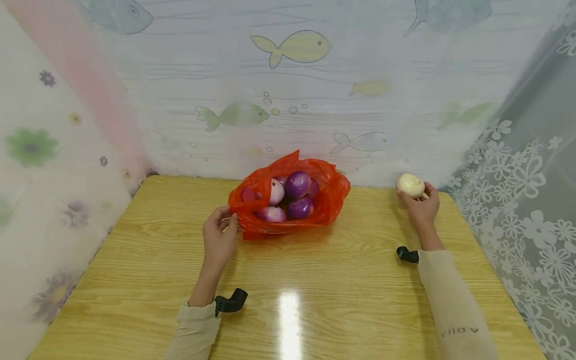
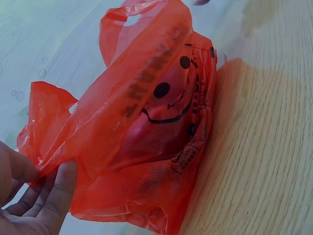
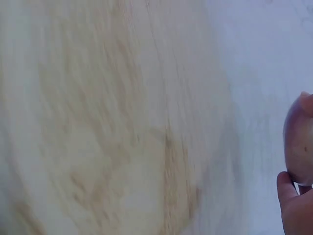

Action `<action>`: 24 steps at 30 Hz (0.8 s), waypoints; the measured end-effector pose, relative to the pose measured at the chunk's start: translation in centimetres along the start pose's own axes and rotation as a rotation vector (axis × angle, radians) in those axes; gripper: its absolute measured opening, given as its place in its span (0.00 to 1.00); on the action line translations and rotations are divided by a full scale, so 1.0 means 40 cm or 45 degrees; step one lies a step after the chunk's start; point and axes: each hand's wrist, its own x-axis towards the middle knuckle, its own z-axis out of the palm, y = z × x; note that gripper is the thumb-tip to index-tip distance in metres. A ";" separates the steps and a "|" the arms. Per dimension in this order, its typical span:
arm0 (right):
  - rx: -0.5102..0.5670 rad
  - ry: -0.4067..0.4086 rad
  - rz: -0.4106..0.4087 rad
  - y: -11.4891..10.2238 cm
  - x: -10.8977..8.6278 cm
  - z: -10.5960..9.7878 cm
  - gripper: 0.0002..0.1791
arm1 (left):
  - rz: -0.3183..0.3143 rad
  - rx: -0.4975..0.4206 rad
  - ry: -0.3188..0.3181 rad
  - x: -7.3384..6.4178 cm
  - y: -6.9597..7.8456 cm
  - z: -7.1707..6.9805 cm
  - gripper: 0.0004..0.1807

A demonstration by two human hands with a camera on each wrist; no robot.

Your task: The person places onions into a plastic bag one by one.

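A red plastic bag (image 1: 333,200) lies with its mouth spread on the table, and several glossy purple and purple-white onions (image 1: 298,185) show inside. My left hand (image 1: 219,235) pinches the left edge of the bag between thumb and fingers. In the left wrist view the bag (image 2: 161,122) has a printed smiling face and lettering on its side. At the right back of the table, my right hand (image 1: 422,207) grips a pale, cream-coloured onion (image 1: 410,185). The right wrist view shows only part of this onion (image 3: 299,144), purplish white there, at its right edge.
The wood-grain table (image 1: 315,280) reaches back to a white curtain (image 1: 180,90) printed with fish. A lacy flowered curtain (image 1: 531,225) hangs at the right and another flowered one at the left. Black camera mounts (image 1: 231,301) sit on both wrists.
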 end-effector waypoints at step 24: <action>0.707 -0.188 -0.790 -0.189 -0.262 0.168 0.43 | 0.021 0.004 0.000 0.002 0.002 0.003 0.10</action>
